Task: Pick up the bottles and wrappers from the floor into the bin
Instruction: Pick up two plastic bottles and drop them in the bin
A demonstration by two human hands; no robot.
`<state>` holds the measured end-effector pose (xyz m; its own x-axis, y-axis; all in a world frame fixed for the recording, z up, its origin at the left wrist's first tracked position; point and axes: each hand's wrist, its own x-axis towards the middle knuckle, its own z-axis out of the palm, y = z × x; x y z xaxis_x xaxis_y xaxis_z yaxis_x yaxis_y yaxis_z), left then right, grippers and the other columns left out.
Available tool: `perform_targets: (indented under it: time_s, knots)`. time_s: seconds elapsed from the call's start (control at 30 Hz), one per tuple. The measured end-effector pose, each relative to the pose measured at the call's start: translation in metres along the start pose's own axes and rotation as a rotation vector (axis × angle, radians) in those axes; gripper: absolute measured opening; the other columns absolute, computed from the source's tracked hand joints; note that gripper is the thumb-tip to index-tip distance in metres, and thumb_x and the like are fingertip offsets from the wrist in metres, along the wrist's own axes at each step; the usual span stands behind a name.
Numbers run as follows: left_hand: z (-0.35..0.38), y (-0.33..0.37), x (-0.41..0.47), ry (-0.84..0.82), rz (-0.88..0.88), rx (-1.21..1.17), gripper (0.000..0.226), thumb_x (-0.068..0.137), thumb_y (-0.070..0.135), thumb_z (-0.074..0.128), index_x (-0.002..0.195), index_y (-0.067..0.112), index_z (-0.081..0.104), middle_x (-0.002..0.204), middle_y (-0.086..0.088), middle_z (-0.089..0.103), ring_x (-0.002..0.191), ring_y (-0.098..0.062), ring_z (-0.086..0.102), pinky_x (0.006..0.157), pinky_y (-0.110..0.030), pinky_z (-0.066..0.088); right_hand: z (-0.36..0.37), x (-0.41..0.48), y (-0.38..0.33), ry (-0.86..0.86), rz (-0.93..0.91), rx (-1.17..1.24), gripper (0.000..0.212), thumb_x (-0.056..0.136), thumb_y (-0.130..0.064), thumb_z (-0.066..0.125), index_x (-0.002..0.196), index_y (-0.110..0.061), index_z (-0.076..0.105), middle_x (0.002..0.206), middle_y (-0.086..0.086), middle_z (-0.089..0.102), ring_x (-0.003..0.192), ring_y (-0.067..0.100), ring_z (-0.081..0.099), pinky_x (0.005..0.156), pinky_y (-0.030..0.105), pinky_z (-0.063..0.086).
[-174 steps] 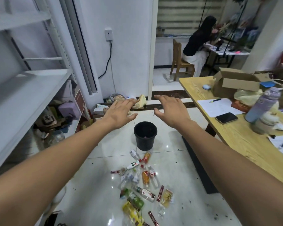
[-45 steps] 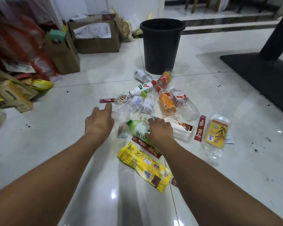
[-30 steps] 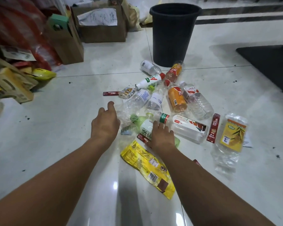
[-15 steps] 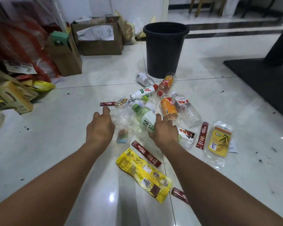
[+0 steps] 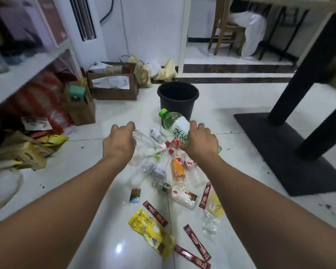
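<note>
both arms outstretched, right hand (image 5: 199, 141) gripping green-capped bottle (image 5: 175, 124) tilted

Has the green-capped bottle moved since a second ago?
Yes. The green-capped bottle has left the floor pile: the right hand holds it raised, cap toward the black bin, much nearer the bin than before.

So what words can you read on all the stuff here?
"绿茶": white label of the green-capped clear bottle held in the right hand.
"NESCAFE", only faintly: the dark red stick sachets on the floor.
Handwriting on the white paper on the brown cardboard box: too blurred to read.
Other bottle labels and the yellow wrapper: too small to read.
</note>
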<state>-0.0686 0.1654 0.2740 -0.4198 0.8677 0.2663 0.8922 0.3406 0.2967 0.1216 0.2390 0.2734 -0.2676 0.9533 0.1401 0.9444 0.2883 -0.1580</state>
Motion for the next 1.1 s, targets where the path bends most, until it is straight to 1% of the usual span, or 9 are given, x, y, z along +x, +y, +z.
perform_targets:
  time_s: [0.1, 0.4, 0.5, 0.67, 0.73, 0.83, 0.9, 1.0, 1.1]
  knots:
    - [-0.066, 0.03, 0.02, -0.025, 0.012, -0.014, 0.02, 0.087, 0.007, 0.046, 0.105, 0.015, 0.052, 0.095, -0.011, 0.056, 0.107, -0.032, 0.045, 0.068, -0.037, 0.037, -0.077, 0.011, -0.007, 0.021, -0.002, -0.002, 0.068, 0.08, -0.042, 0.068, 0.132, -0.014, 0.034, 0.121, 0.01, 0.05, 0.112, 0.029, 0.05, 0.082, 0.039, 0.042]
    - [-0.255, 0.102, 0.062, -0.11, -0.031, 0.004, 0.022, 0.089, 0.009, 0.049, 0.11, 0.015, 0.052, 0.104, -0.013, 0.056, 0.11, -0.032, 0.047, 0.07, -0.035, 0.035, -0.299, 0.029, -0.03, -0.013, -0.015, -0.008, 0.068, 0.081, -0.041, 0.065, 0.134, -0.013, 0.033, 0.122, 0.01, 0.049, 0.111, 0.029, 0.05, 0.078, 0.038, 0.042]
    - [-0.324, 0.136, 0.084, -0.11, -0.017, 0.005, 0.016, 0.09, 0.008, 0.047, 0.105, 0.014, 0.049, 0.106, -0.015, 0.057, 0.11, -0.033, 0.046, 0.069, -0.036, 0.036, -0.374, 0.036, -0.036, -0.012, -0.009, 0.0, 0.067, 0.081, -0.041, 0.065, 0.133, -0.014, 0.033, 0.121, 0.01, 0.049, 0.111, 0.029, 0.05, 0.08, 0.038, 0.043]
    - [-0.432, 0.197, 0.109, -0.118, -0.023, -0.015, 0.017, 0.09, 0.008, 0.046, 0.107, 0.011, 0.05, 0.11, -0.017, 0.055, 0.106, -0.036, 0.05, 0.07, -0.038, 0.038, -0.497, 0.042, -0.039, -0.006, -0.005, 0.009, 0.067, 0.081, -0.04, 0.065, 0.133, -0.013, 0.033, 0.12, 0.009, 0.049, 0.11, 0.028, 0.05, 0.077, 0.037, 0.04]
    - [-0.469, 0.218, 0.112, -0.107, -0.017, -0.03, 0.021, 0.091, 0.006, 0.044, 0.111, 0.011, 0.049, 0.109, -0.019, 0.055, 0.111, -0.037, 0.048, 0.07, -0.039, 0.038, -0.541, 0.041, -0.037, -0.002, 0.0, 0.029, 0.065, 0.08, -0.04, 0.067, 0.131, -0.013, 0.035, 0.121, 0.01, 0.049, 0.111, 0.028, 0.05, 0.076, 0.037, 0.039]
    - [-0.514, 0.246, 0.113, -0.072, -0.004, -0.048, 0.021, 0.09, 0.004, 0.042, 0.109, 0.01, 0.05, 0.109, -0.021, 0.056, 0.109, -0.039, 0.049, 0.07, -0.041, 0.039, -0.593, 0.036, -0.033, 0.025, -0.011, 0.028, 0.066, 0.08, -0.039, 0.067, 0.131, -0.013, 0.035, 0.121, 0.01, 0.05, 0.111, 0.03, 0.05, 0.073, 0.036, 0.036]
    - [-0.536, 0.258, 0.108, -0.038, -0.013, -0.044, 0.024, 0.09, 0.004, 0.039, 0.111, 0.01, 0.05, 0.11, -0.023, 0.055, 0.105, -0.041, 0.052, 0.076, -0.043, 0.043, -0.619, 0.032, -0.028, 0.031, -0.028, 0.018, 0.065, 0.079, -0.039, 0.068, 0.13, -0.012, 0.036, 0.12, 0.011, 0.05, 0.11, 0.03, 0.051, 0.071, 0.035, 0.035]
    - [-0.554, 0.269, 0.099, -0.034, -0.031, -0.061, 0.021, 0.09, 0.004, 0.039, 0.108, 0.012, 0.048, 0.114, -0.024, 0.053, 0.104, -0.043, 0.052, 0.086, -0.045, 0.044, -0.641, 0.023, -0.019, 0.034, -0.033, 0.015, 0.064, 0.079, -0.039, 0.069, 0.127, -0.012, 0.037, 0.119, 0.011, 0.05, 0.109, 0.03, 0.051, 0.069, 0.035, 0.035]
    - [-0.56, 0.276, 0.086, -0.034, -0.047, -0.054, 0.022, 0.09, 0.004, 0.039, 0.109, 0.012, 0.047, 0.116, -0.023, 0.051, 0.106, -0.042, 0.051, 0.089, -0.045, 0.042, -0.651, 0.012, -0.009, 0.015, -0.03, 0.02, 0.062, 0.079, -0.037, 0.069, 0.126, -0.012, 0.037, 0.118, 0.011, 0.05, 0.109, 0.029, 0.051, 0.069, 0.034, 0.037]
